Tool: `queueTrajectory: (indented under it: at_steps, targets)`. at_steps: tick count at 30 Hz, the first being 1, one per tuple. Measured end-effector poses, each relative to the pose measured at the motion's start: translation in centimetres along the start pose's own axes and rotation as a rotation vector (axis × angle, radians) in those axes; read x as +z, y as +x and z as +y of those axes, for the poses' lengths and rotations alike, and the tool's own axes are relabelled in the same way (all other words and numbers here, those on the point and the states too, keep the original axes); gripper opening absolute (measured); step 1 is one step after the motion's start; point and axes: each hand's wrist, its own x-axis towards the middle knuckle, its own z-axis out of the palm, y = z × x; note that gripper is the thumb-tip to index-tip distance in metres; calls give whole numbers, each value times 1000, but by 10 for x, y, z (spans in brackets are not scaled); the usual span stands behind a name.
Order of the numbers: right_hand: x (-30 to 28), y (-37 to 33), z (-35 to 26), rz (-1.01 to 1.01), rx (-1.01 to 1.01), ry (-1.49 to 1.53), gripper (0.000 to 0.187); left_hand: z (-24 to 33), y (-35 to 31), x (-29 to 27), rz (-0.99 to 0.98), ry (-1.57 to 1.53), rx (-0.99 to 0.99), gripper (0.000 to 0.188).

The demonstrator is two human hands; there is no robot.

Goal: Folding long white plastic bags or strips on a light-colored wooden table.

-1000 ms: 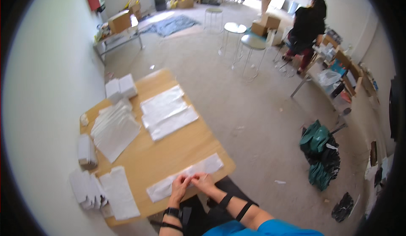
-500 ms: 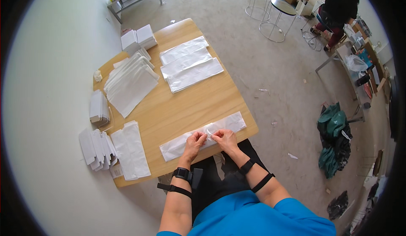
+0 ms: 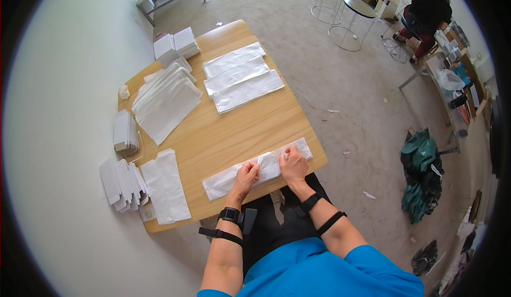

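Observation:
A long, folded white sheet, thin like tissue paper (image 3: 221, 184), lies along the table's near edge in front of me. At its middle is my left hand (image 3: 248, 175), fingers closed in a pinch, with a small white bit showing by the fingertips. Farther right, above the same sheet, my right hand (image 3: 293, 164) is closed with fingers curled; whatever it holds is hidden. The two hands are apart. Beyond them on the wooden table (image 3: 239, 132) rests a stack of folded white sheets (image 3: 245, 89). Another white folded stack (image 3: 166, 188) lies to the left.
Fanned white sheets (image 3: 165, 105) and white flat boxes (image 3: 125, 132) line the table's left side, with more boxes (image 3: 183, 41) behind. Two round side tables (image 3: 357, 7) stand farther off. A person (image 3: 428, 9) sits at a cluttered table, far right. Green-black bags (image 3: 420, 164) lie on the floor.
My right hand has moved right and slightly away from me, parting from the left hand. My left hand stays near the sheet's middle. The view has shifted slightly.

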Motion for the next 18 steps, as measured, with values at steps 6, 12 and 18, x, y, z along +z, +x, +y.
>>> queueTrajectory:
  at_steps: [6, 12, 18]
  targets:
    - [-17, -17, -24, -296, 200, 624, 17, 6, -3, 0, -5, -18, -5, 23]
    - [28, -19, -6, -383, 94, 546, 27, 1, -8, -10, 20, -72, 32, 20]
    - [37, -16, 2, -304, 80, 537, 17, 3, -71, -85, 226, -493, 215, 12]
